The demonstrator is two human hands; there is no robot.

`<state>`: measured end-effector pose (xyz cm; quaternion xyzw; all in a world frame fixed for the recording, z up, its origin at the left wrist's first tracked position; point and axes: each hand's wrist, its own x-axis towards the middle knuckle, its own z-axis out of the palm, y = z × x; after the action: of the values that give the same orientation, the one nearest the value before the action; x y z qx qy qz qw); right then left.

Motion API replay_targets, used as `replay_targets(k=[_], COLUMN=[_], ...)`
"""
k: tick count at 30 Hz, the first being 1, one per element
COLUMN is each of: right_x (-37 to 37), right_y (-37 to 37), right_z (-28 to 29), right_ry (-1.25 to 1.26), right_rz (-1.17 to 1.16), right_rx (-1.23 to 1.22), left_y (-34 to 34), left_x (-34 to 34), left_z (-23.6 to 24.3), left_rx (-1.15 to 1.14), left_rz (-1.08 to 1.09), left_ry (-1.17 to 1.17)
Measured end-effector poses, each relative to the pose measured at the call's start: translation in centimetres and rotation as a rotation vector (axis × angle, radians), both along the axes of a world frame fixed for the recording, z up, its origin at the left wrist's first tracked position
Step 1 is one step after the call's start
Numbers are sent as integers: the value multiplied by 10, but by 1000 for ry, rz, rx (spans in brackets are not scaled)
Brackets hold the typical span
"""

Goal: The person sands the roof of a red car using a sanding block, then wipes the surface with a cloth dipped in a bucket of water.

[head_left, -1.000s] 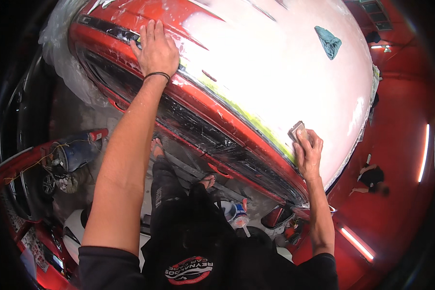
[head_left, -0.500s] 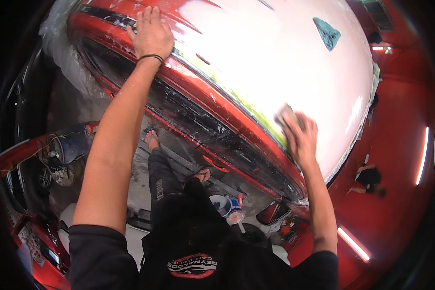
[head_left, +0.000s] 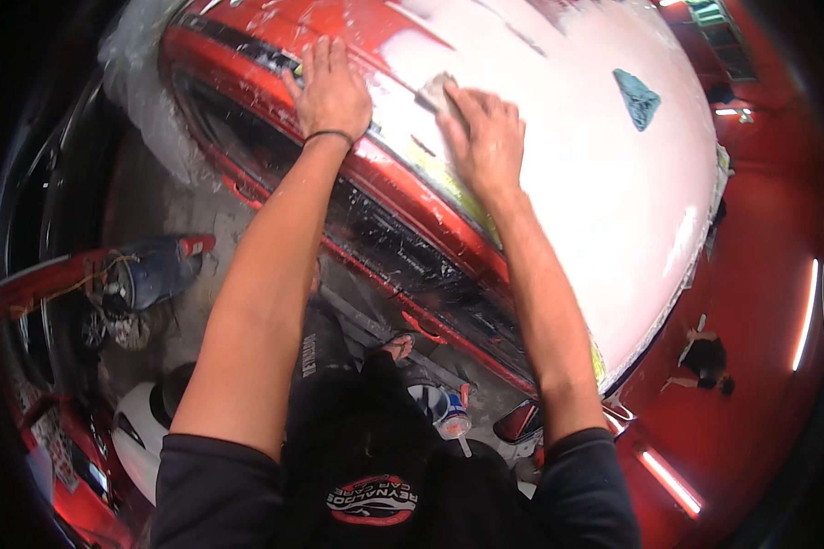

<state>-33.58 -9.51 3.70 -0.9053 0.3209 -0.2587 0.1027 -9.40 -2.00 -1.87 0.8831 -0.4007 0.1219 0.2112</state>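
Before me is a red car whose roof [head_left: 568,174] carries a broad whitish, wet-looking coat. My left hand [head_left: 332,96] lies flat on the red roof edge with its fingers stretched out, holding nothing. A dark band circles that wrist. Just right of it, my right hand [head_left: 490,142] grips a small greyish sanding block [head_left: 438,93] and presses it on the coated roof, near the border with the red paint. The fingers partly hide the block. A yellow-green strip [head_left: 458,192] runs along the roof edge beneath my right wrist.
A crumpled teal cloth [head_left: 638,99] rests farther right on the roof. Clear plastic sheeting [head_left: 142,101] hangs at the car's left end. Below are a bucket [head_left: 428,403], a plastic cup [head_left: 454,425] and a blue drum [head_left: 151,274]. Another person [head_left: 703,359] is at far right.
My right hand has slid the sanding block leftward and farther away along the roof edge, close to my left hand. My left hand stays on the same edge while the view has shifted slightly.
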Motion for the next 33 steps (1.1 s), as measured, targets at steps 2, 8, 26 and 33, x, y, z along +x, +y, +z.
replay_targets(k=[2,8,26,33], right_x=[-25,-133,-127,115], right_y=[15,-93,-17,-18], right_z=[-4,-7,-11,-17], right_ry=[35,2,75,-83], right_rz=[-47,-690,-1206,-1028], right_rx=[-45,-11,27,101], left_y=[7,3,-53,-55], left_x=[5,-8,143,144], left_z=[1,15,14,16], left_rx=[51,42,109,187], left_rz=[-1,-61,-291,-298], left_ry=[-14,42,-101,-69])
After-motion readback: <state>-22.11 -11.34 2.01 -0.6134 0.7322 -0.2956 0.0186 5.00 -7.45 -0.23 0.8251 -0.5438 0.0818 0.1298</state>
